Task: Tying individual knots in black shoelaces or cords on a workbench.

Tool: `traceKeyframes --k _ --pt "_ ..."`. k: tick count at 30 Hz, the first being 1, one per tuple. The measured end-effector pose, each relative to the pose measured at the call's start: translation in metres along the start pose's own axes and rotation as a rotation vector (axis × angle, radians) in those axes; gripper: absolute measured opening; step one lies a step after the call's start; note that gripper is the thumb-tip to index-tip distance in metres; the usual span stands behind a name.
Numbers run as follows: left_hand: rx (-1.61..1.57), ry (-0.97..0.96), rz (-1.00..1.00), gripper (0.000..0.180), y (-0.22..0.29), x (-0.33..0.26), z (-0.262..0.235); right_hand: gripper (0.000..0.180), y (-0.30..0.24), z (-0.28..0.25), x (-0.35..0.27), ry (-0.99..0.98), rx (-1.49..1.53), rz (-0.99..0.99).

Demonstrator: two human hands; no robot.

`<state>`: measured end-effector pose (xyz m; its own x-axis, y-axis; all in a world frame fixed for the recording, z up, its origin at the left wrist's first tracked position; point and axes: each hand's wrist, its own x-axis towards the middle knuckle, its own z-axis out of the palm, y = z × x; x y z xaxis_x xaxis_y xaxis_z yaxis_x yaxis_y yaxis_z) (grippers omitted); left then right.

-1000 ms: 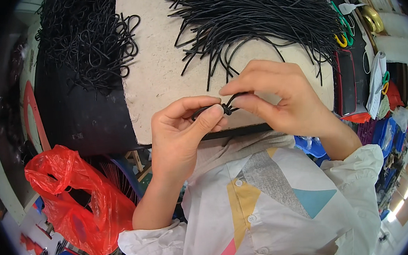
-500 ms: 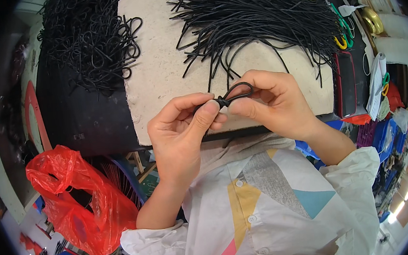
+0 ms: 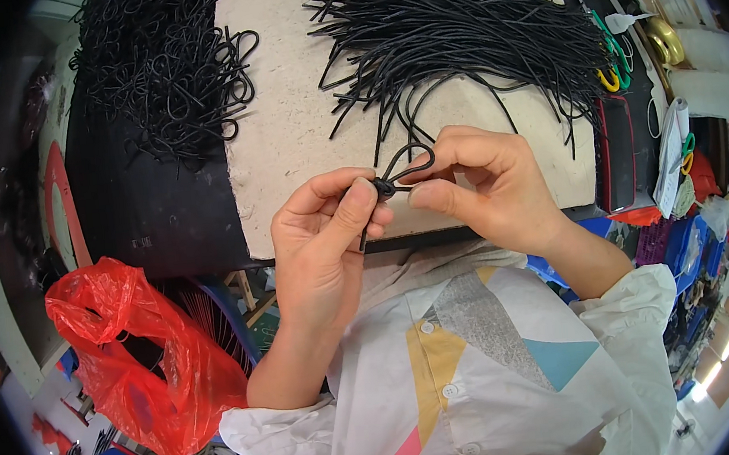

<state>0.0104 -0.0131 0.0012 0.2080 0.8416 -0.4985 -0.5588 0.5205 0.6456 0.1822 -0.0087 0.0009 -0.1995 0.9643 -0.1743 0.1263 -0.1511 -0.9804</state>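
A thin black cord with a knot and a small loop is held in front of me, over the near edge of a pale board. My left hand pinches it at the knot between thumb and forefinger. With thumb and fingers, my right hand grips the cord on the loop side; its fingertips partly hide that end. Beyond my hands, a large bundle of straight black cords lies across the board. A tangled heap of looped black cords sits at the far left.
A red plastic bag hangs at the near left. Scissors with green and yellow handles and a dark red-edged phone-like object lie along the right side. Crowded goods stand beyond the right edge.
The loop has opened wider and stands further up from the knot. My left hand has turned slightly, bringing the knot a little left, and the right fingers have shifted along the cord.
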Motion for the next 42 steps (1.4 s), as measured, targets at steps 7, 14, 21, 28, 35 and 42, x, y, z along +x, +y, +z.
traceKeyframes --k 7,14,21,28,35,42 --pt "0.088 0.039 0.124 0.016 -0.002 0.001 0.010 0.010 -0.008 -0.005 0.001 -0.009 -0.254 -0.214" --pt "-0.002 -0.007 0.138 0.015 -0.003 0.001 0.007 0.009 -0.015 -0.003 -0.004 -0.012 -0.342 -0.275" --pt "-0.080 0.029 0.065 0.013 0.001 0.001 0.005 0.014 -0.002 -0.010 -0.008 -0.069 -0.457 -0.343" --pt "0.153 -0.008 0.081 0.023 0.001 0.002 0.008 0.014 -0.008 -0.007 0.000 -0.036 0.047 -0.049" --pt "0.294 -0.123 -0.009 0.028 0.013 0.002 0.003 0.008 -0.005 -0.005 0.000 0.024 -0.063 -0.249" --pt "0.331 -0.060 0.141 0.024 0.007 0.002 0.007 0.014 -0.009 -0.005 -0.003 -0.012 0.219 0.173"
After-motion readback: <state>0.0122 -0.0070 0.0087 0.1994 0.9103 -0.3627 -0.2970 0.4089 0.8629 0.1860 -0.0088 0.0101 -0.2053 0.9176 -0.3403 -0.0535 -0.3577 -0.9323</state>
